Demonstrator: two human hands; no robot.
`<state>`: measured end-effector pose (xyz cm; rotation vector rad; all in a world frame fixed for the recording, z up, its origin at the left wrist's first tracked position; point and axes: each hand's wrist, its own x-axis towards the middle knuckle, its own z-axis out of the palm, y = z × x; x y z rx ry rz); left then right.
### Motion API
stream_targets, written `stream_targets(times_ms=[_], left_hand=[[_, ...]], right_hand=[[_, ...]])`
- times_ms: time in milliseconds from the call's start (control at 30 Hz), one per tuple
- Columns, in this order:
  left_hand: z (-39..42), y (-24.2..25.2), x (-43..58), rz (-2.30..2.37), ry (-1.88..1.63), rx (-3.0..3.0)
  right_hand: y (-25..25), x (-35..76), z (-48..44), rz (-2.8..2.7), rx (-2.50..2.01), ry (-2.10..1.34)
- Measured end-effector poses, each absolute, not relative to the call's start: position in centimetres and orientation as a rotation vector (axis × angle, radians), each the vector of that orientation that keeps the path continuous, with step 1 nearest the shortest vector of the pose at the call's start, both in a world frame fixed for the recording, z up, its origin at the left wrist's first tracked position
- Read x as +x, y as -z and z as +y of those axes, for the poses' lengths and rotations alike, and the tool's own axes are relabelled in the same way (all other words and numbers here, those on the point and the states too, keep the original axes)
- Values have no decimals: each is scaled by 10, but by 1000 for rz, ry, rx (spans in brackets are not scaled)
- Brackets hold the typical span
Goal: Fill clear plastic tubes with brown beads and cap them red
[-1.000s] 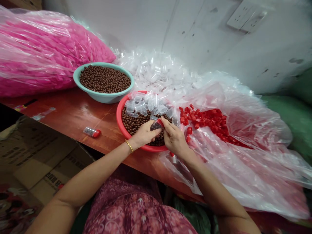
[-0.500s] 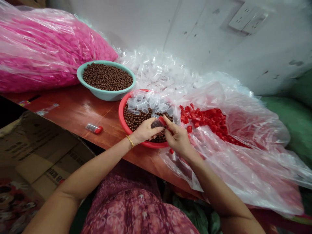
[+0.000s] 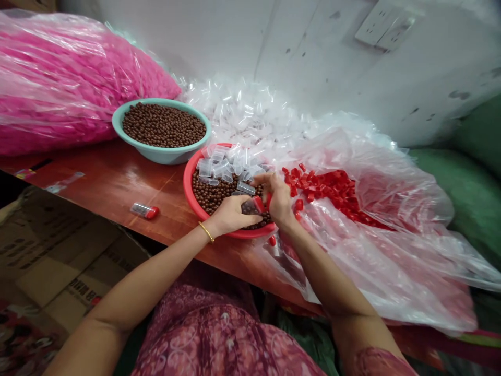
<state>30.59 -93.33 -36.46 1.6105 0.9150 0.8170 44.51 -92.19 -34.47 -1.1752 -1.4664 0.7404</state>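
Two basins stand on the reddish-brown bench (image 3: 111,175), a pale green basin (image 3: 172,155) farther back and a red basin (image 3: 188,189) near the front edge, both holding brown balls (image 3: 164,125). Over the red one, the left hand's (image 3: 229,215) fingers pinch a red-capped clear tube (image 3: 252,206); the right hand's (image 3: 278,201) fingers are bent beside it, gripping or not, one cannot tell. Another capped tube (image 3: 144,210) lies by the front edge, leftward. Behind, clear tubes (image 3: 250,112) heap toward a scuffed white wall (image 3: 305,31) bearing a socket panel (image 3: 387,23). Below the front edge, cardboard (image 3: 66,256) carries dark printed characters (image 3: 84,290), too blurred to read.
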Motion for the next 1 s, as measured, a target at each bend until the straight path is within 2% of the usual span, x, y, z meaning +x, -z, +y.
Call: stream_targets(times_ms=[100,233,433,600,667,733,833,900,967,1000], left_hand=[[-933,365,306,960,-792,1706],[-934,363,306,906,-812,1794],[-937,361,306,994,-779,1909],[-940,361,309,1029,-825,2001],[-941,357,304,1020,-913,2009],[-942,352,287,1086,-1024,1973],[-942,350,233,1482,-1181,1890],[-938,354,186,1910,-1162,1845],[-933,360,144,2336,-873,1751],[-931,362,129,2396,-734,1789]], right_hand=[[343,435,-913,-1471,-1176,-1089],[338,434,-916,-1626,-1226,-1270],[336,435,-921,-1887,-1155,-1156],[330,430,-925,-1662,-1066,-1232],[323,440,-927,-1592,-1033,-1139],[317,461,-931,-1533,-1106,-907],[317,506,-950,-1625,-1465,-556],[328,530,-967,-1852,-1781,-529],[344,540,-982,-2089,-2065,-559],[354,539,-987,-2164,-2179,-530]])
